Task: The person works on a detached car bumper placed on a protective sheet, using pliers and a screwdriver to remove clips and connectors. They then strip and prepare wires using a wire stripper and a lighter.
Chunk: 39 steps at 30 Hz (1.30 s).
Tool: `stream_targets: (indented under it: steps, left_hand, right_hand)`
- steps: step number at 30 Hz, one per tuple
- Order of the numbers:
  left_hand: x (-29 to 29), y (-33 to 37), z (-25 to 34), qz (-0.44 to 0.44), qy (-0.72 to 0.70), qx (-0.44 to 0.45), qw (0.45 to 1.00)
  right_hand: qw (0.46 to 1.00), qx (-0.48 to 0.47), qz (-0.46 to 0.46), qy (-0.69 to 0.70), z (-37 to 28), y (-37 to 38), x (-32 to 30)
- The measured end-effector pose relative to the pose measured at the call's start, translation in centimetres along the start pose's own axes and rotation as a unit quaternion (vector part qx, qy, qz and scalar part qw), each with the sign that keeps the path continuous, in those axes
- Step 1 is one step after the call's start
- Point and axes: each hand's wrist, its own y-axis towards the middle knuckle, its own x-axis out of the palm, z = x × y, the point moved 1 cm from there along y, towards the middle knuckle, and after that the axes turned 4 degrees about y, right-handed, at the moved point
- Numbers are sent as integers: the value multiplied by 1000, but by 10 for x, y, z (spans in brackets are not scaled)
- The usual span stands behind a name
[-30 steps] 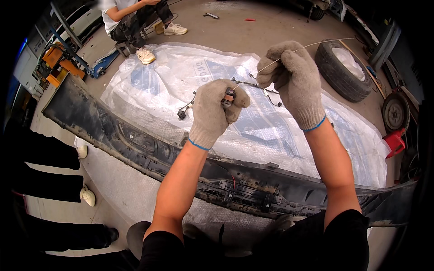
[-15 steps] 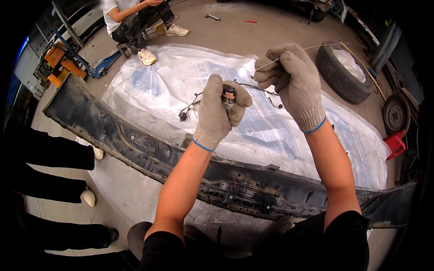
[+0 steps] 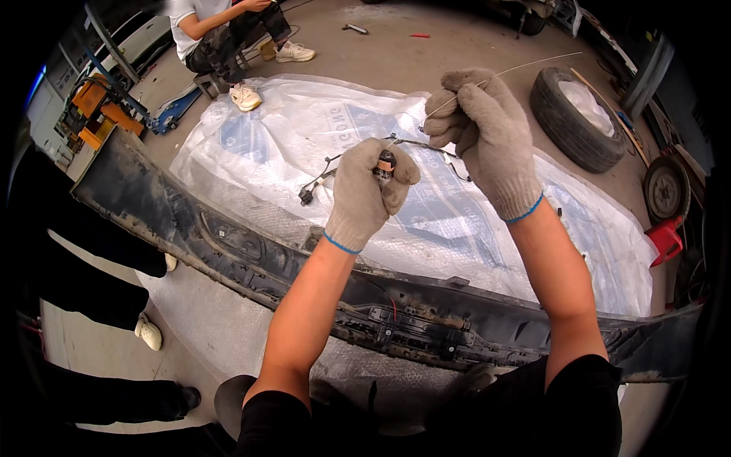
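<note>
Grey knitted gloves with blue cuffs cover both my hands. My left hand (image 3: 364, 190) is closed around a small black rounded part (image 3: 386, 161) with an orange-brown band; the fingers hide most of it. Higher and to the right, my right hand (image 3: 491, 137) pinches a thin pale wire (image 3: 533, 62). One end of the wire sticks out to the upper right, and the other points down toward my left hand. Behind the hands, a black wiring harness (image 3: 426, 144) with a connector (image 3: 306, 196) lies on white plastic sheeting (image 3: 297, 114).
A long dirty black bumper (image 3: 266, 242) stretches across in front of me. At the right are a tyre (image 3: 567, 126), a small wheel (image 3: 667, 190) and a red object (image 3: 666, 242). One person (image 3: 221, 46) sits at the far left; black-trousered legs (image 3: 91, 289) stand nearer.
My left hand has dropped slightly with the black part. My right hand has shifted a little left, and the wire's free end now angles more upward. The nearby legs at left have moved a little.
</note>
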Motion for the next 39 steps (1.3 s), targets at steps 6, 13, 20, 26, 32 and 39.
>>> stream_targets:
  steps: [6,13,20,26,32,39]
  left_hand:
    - [3,-3,3,0,-6,8,1000]
    - [2,-2,2,-17,-32,-2,999]
    - [-2,-2,2,-15,-5,0,1000]
    - [2,-2,5,12,-4,1,1000]
    - [-11,9,-8,11,-91,-35,995]
    - [-134,19,-116,204,161,-153,953]
  right_hand:
    - [1000,-2,-2,0,4,-1,0]
    - [1000,-3,-7,-7,6,-1,-3]
    - [1000,2,-2,-11,6,-1,0]
    - [1000,1,-4,-15,7,-1,-3]
    - [1000,15,20,-1,7,2,-3]
    - [960,247,45,-121,92,31,-99]
